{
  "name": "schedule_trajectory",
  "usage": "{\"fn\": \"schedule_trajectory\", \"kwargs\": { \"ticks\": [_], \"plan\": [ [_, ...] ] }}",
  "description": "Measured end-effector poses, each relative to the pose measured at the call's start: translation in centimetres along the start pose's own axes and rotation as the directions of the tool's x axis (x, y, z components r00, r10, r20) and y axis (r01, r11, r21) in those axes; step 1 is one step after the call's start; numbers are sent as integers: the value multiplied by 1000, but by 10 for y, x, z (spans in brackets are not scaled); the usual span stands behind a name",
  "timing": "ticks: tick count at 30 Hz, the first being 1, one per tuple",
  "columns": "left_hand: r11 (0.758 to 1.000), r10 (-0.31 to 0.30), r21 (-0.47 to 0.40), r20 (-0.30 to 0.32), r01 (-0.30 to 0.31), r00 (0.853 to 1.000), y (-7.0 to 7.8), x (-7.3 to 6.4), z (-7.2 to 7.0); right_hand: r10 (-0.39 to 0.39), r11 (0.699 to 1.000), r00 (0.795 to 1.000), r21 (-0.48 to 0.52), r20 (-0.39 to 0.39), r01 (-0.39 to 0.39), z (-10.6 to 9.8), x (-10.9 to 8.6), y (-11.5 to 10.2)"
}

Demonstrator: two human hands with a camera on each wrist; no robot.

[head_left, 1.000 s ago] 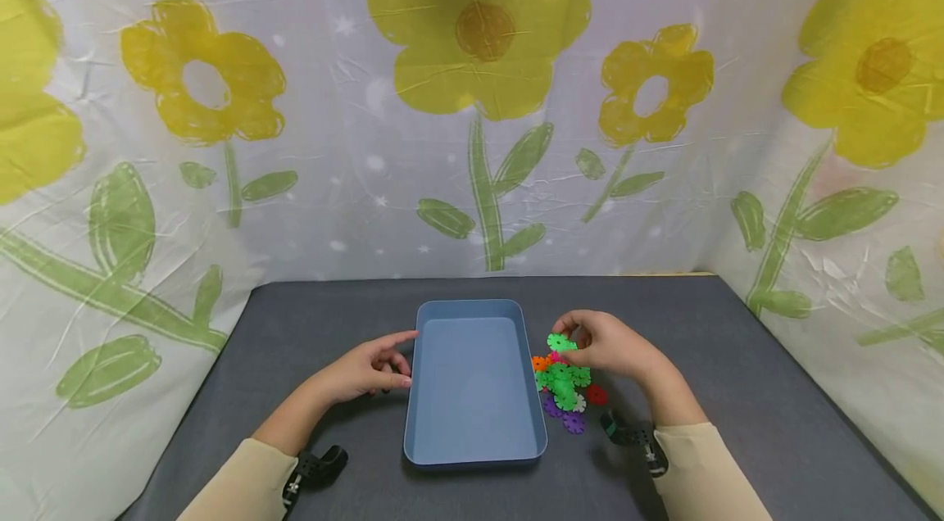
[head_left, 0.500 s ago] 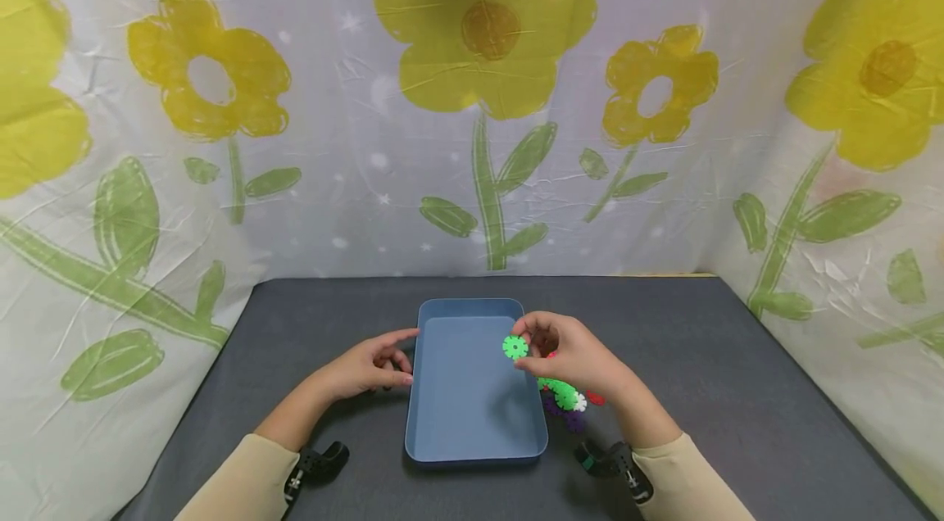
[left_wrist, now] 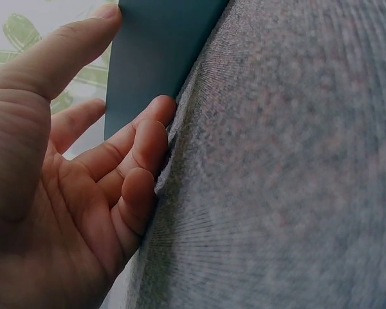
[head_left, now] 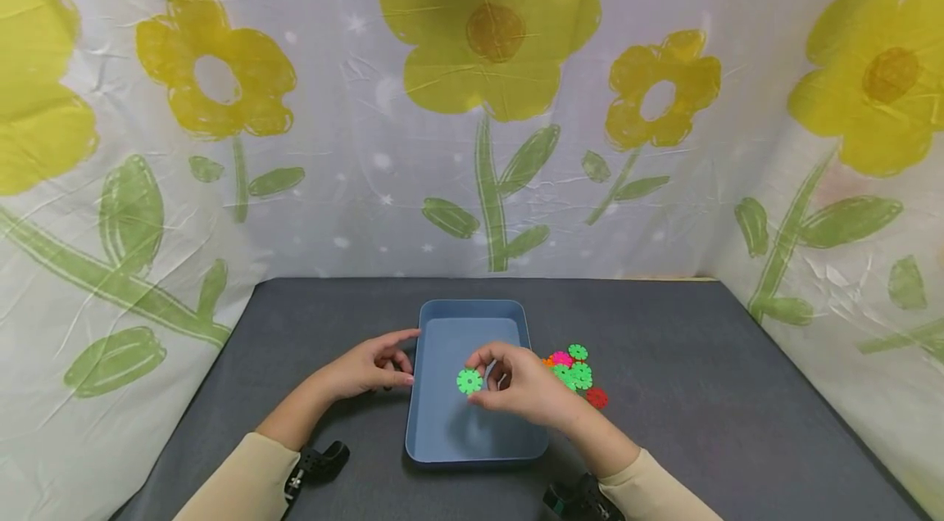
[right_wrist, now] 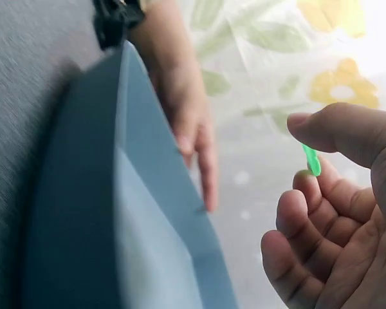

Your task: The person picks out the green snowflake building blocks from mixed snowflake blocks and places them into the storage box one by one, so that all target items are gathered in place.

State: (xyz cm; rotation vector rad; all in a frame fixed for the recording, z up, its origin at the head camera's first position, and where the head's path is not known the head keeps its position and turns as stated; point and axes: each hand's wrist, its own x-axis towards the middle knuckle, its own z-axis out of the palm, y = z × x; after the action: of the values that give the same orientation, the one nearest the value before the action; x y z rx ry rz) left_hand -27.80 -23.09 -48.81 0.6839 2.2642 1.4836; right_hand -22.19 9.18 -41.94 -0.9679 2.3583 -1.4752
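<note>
Between thumb and fingertips, my right hand (head_left: 524, 386) pinches a green notched plastic disc (head_left: 469, 381), a snowflake-type building piece. It is above the blue tray (head_left: 438, 432), over its middle. The right wrist view shows this disc (right_wrist: 312, 161) edge-on, apart from the tray wall (right_wrist: 71, 193). My left hand (head_left: 372, 368) touches the tray's left side with its thumb and index fingertips, the other fingers loosely bent. In the left wrist view the fingers (left_wrist: 138, 193) lie low by the table beside the tray wall (left_wrist: 157, 51).
Right of the tray lies a loose pile of more discs: several green (head_left: 581, 375), a pink one (head_left: 562, 358), a red one (head_left: 597, 397) and some orange (head_left: 547, 362). My right forearm hides part of it. A flowered curtain (head_left: 354, 177) stands behind the dark table (head_left: 317, 316).
My right hand picked a green disc from the pile and carried it left across the tray's right rim to above its middle. The left hand stayed at the tray's side.
</note>
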Motion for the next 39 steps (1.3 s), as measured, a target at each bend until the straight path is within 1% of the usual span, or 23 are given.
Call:
{"fn": "schedule_trajectory", "kwargs": {
  "ticks": [2,5,14,20,26,29,33,36,39],
  "plan": [
    [1000,-8,2,-4,8,1000,0,0,1,-3,1000,1000,-2,15,3,8,1,2],
    [1000,-12,9,-7,12,1000,-1,1,1,-3,999,999,-31,35,4,19,3,4],
    [1000,0,2,-1,0,1000,0,1,1,-12,992,996,-127,87,23,44,9,22],
    [1000,8,0,2,-8,1000,-1,1,0,45,977,991,-212,124,-17,52,11,32],
    [1000,12,7,-3,-12,1000,-3,1,1,57,953,984,-304,169,-3,55,14,35],
    [1000,16,9,-2,-16,1000,-3,1,1,44,934,978,-357,203,32,56,14,34],
    [1000,18,7,2,-18,1000,-2,1,0,-15,899,967,-420,253,124,56,14,32],
    [1000,19,9,3,-19,1000,-1,0,0,-57,895,955,-410,290,178,55,13,31],
    [1000,21,8,5,-21,1000,-1,0,0,-96,907,938,-358,332,220,54,11,30]
  ]
}}
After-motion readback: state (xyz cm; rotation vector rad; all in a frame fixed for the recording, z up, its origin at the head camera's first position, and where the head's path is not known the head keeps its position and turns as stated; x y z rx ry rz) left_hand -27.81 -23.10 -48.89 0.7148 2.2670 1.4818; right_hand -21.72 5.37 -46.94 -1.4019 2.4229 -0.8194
